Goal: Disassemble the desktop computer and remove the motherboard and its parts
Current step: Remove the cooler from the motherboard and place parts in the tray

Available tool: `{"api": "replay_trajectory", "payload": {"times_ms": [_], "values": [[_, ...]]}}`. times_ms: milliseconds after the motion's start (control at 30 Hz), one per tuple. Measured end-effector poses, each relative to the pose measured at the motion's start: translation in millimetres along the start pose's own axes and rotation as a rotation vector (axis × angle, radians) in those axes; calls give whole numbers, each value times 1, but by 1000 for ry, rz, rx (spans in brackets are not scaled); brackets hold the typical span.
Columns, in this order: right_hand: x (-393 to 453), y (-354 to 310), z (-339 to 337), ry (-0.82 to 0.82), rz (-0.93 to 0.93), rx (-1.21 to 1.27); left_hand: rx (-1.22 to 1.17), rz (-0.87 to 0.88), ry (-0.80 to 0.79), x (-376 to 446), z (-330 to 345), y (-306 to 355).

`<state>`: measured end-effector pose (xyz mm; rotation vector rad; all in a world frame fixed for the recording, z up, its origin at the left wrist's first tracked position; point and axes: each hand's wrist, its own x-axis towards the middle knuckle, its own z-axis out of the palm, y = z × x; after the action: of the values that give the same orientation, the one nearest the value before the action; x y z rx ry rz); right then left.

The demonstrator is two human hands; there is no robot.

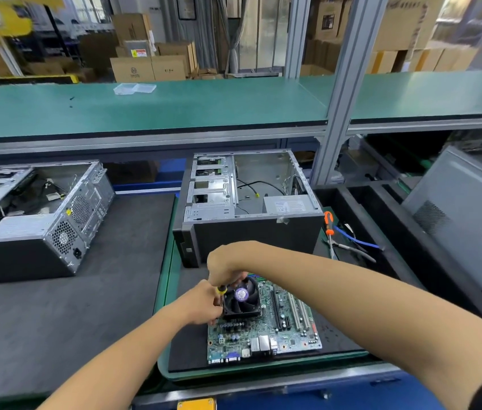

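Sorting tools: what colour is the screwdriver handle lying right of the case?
Orange screwdriver handle, clearest in the head view.

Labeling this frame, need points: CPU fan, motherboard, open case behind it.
CPU fan (242, 294): head view, on the purple hub sticker.
motherboard (290, 338): head view, on bare green board right of the slots.
open case (251, 232): head view, on its dark near side wall.

Clear plastic tray (134, 89) on green upper shelf (174, 110), stacked cardboard boxes (148, 68) behind, orange-handled pliers (329, 229)
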<state>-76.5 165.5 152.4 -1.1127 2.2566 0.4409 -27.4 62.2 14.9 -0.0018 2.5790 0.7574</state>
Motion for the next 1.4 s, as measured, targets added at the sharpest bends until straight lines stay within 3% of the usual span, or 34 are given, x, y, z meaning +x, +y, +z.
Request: {"api": "replay_trajectory", "payload": {"times_ms": [167, 467, 567, 767, 900, 1033, 1233, 1400], "values": [[0, -7, -2, 70, -125, -344, 95, 3, -16, 1, 0, 1], [-7, -20, 1, 149, -242, -608, 131, 49, -40, -5, -1, 3], [-10, -17, 1, 220, -261, -542, 128, 36, -38, -8, 0, 6], [-9, 2, -2, 164, -126, 133, 274, -25, -83, -3, 0, 10], [-3, -3, 7, 256, 19, 270, 147, 6, -37, -7, -2, 16], [2, -3, 7, 210, 100, 210, 88, 34, -29, -8, -4, 13], [1, -10, -5, 99, -97, -110, 143, 17, -104, -7, -5, 7], [1, -11, -11, 14, -145, -295, 70, 47, 49, -10, -5, 6]]}}
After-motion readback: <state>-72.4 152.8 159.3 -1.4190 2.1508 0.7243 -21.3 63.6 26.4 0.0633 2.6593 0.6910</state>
